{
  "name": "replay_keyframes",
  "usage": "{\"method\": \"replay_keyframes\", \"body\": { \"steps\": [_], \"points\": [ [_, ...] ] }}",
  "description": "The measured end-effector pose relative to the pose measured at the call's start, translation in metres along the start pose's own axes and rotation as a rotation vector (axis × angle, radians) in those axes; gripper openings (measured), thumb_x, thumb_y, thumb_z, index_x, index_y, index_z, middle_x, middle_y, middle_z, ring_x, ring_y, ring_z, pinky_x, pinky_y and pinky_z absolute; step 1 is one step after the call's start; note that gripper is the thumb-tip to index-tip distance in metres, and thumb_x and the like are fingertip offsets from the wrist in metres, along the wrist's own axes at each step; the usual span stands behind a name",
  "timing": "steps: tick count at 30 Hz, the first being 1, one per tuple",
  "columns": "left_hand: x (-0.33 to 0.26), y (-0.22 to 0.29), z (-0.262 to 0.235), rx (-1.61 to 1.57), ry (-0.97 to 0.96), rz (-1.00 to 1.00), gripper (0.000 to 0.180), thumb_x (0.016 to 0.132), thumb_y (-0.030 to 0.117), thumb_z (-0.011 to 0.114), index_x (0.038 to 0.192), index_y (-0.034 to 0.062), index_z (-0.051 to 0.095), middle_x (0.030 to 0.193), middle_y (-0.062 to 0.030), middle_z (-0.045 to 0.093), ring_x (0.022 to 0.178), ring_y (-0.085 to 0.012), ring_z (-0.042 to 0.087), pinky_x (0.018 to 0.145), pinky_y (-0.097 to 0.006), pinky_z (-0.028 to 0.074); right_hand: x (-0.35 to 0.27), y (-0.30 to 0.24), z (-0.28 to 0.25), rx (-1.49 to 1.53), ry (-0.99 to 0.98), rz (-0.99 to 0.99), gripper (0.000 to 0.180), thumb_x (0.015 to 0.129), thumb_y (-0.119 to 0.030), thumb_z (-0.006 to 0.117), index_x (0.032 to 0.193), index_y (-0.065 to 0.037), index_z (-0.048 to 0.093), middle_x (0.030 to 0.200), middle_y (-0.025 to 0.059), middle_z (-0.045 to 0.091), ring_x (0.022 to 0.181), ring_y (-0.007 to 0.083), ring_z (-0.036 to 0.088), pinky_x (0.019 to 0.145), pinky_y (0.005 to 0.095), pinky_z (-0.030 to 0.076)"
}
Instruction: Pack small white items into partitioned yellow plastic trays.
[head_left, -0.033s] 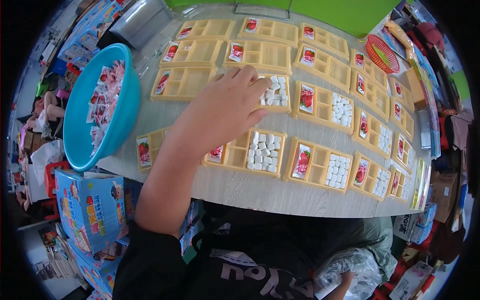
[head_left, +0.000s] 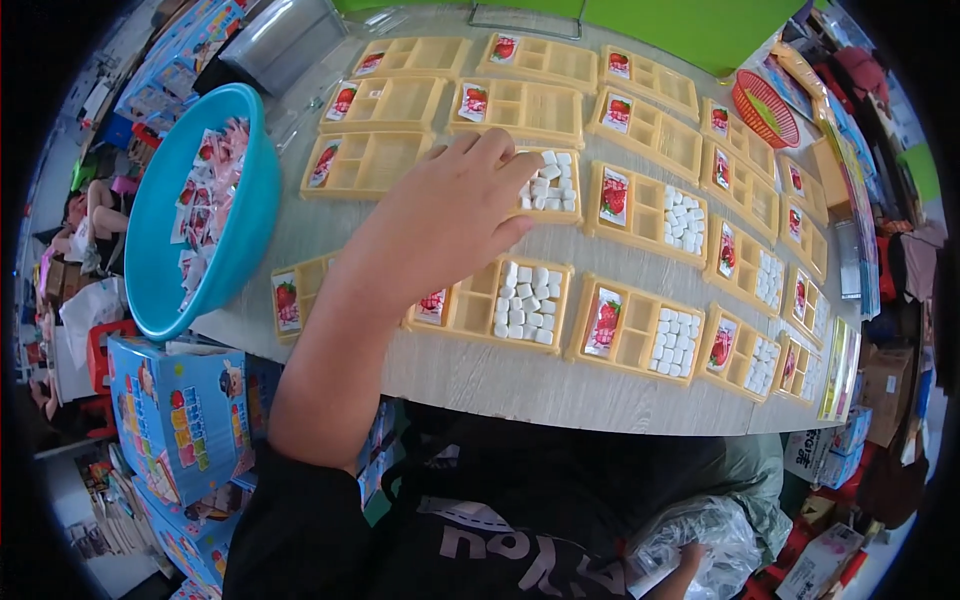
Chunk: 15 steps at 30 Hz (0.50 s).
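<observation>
My left hand [head_left: 455, 205] reaches across the table over a pale yellow divided tray [head_left: 555, 216]. Its thumb and index finger are apart, with the fingers bent down at the small white marshmallows [head_left: 553, 185] in the tray's large compartment. The other fingertips and the tray's left part are hidden behind the hand. Low in the view, by my lap, my right hand [head_left: 684, 572] grips a crinkled clear plastic bag [head_left: 715, 535]; only part of this hand shows. Just below the left hand sits another tray [head_left: 480, 340] with marshmallows and a strawberry-printed sachet [head_left: 432, 306].
Several more trays stand in rows; those on the near right [head_left: 640, 372] hold marshmallows, the far ones [head_left: 540, 62] only sachets. A blue basin [head_left: 150, 270] of sachets stands at the left edge. There is a red basket [head_left: 745, 95] at the far right. Blue cartons [head_left: 180, 420] are stacked below left.
</observation>
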<state>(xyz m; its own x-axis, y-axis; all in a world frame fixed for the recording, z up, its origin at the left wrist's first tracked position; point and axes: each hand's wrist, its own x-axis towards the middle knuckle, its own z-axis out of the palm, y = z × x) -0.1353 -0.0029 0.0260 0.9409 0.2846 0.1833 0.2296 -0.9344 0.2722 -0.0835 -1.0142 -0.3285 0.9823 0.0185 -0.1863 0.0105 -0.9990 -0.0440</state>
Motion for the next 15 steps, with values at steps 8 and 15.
{"method": "replay_keyframes", "body": {
  "steps": [8,15],
  "points": [
    [0.007,-0.003,0.011,0.029,0.01,-0.007,0.049,0.099,0.03,0.063,0.141,0.0041,0.054,0.133,-0.0162,0.055,0.125,-0.0356,0.056,0.106,-0.046,0.046,0.042,-0.007,-0.006,0.073,-0.069,0.04,0.071,0.089,-0.054,0.063,0.145,-0.01,0.056,0.135,0.0263,0.064,0.128,0.0536,0.055,0.102,0.0759,0.038],
    [0.001,-0.01,0.009,0.027,0.029,0.006,0.05,0.099,0.03,0.063,0.142,0.0039,0.054,0.131,-0.0156,0.056,0.125,-0.0347,0.055,0.106,-0.046,0.046,0.04,-0.053,-0.02,0.148,-0.111,0.065,0.075,0.091,-0.059,0.061,0.149,-0.012,0.054,0.137,0.0263,0.063,0.13,0.0553,0.053,0.102,0.0804,0.035]
  ]
}}
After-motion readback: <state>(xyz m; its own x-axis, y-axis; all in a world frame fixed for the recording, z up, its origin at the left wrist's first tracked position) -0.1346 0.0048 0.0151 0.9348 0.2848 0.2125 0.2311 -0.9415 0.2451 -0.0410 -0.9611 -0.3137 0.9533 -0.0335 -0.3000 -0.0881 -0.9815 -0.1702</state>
